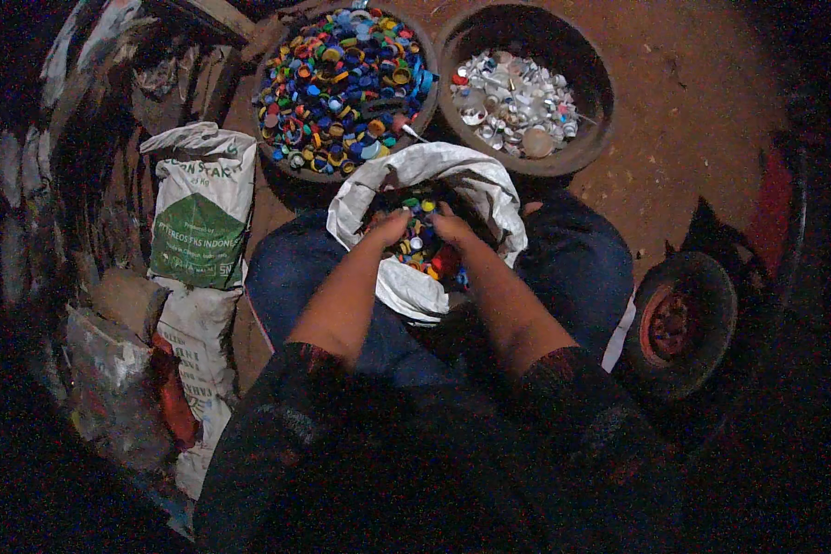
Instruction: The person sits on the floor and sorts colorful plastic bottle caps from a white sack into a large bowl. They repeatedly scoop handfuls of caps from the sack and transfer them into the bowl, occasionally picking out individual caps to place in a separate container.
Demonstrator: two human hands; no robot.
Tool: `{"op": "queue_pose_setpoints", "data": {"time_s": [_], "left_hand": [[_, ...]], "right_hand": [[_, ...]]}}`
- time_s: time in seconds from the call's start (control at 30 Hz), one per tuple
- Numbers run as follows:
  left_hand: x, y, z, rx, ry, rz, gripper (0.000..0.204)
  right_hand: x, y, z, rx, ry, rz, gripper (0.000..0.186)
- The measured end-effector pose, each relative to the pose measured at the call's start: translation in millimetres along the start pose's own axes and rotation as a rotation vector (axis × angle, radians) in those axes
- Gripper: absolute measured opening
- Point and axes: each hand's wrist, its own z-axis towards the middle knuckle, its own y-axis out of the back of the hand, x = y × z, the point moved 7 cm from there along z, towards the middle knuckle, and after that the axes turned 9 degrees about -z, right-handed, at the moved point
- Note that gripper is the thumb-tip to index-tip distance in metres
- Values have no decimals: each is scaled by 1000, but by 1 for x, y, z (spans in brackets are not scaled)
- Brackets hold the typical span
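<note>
White woven plastic is forming the sack (pixel 415 175) that is sitting open between the person's knees, its mouth rolled back into a thick crumpled rim. Bottle caps (pixel 422 242) are filling it: small round lids in red, blue, yellow, green and white, jumbled together, some showing their hollow undersides.

Both hands are reaching into the sack's mouth. The left hand (pixel 388 226) is lying on the near left side of the heap with its fingers curled down among the caps; the right hand (pixel 452 229) is lying just beside it, fingers likewise bent into the pile. Whether either hand is actually gripping a cap I cannot tell, since the fingertips are buried in the heap.

Beyond the sack, two round dark basins are standing side by side on the reddish dirt floor (pixel 692 111). The left basin (pixel 272 55) is heaped with mixed coloured caps, and the right basin (pixel 591 83) is holding pale white and clear ones. A second sack (pixel 201 212), white with a green printed panel, is lying at the person's left. A small wheel (pixel 679 323) with a dark tyre is resting on the ground at the right.
</note>
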Motion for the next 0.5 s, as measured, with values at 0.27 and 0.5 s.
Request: {"op": "queue_pose_setpoints", "data": {"time_s": [0.27, 0.5], "left_hand": [[-77, -41, -68, 256, 333, -335, 52], [-79, -35, -66, 254, 222, -523, 47]], "right_hand": [[-15, 5, 20, 98, -71, 467, 40], [-26, 2, 18, 187, -74, 659, 35]]}}
